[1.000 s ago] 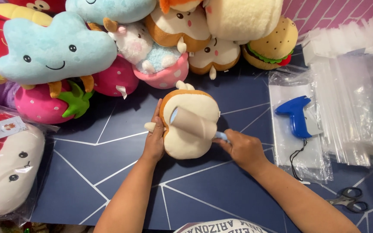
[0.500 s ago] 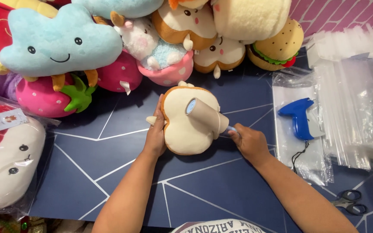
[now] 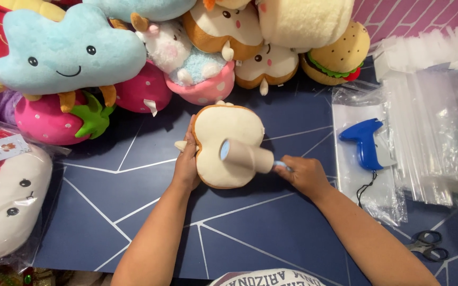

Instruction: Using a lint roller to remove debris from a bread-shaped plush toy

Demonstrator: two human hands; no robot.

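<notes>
**Lint roller on a toast-shaped plush toy**

The plush toy, cream with a brown crust edge, lies flat on the dark blue table. The left hand is clamped on the toy's left edge, fingers curled around it. The right hand is closed around the blue handle of a lint roller, whose pale roll rests on the toy's lower right part. Just above the toy sits a heap of stuffed toys. Right of the toy lie a blue tagging gun and a stack of clear bags. Scissors lie well below and to the right.
</notes>
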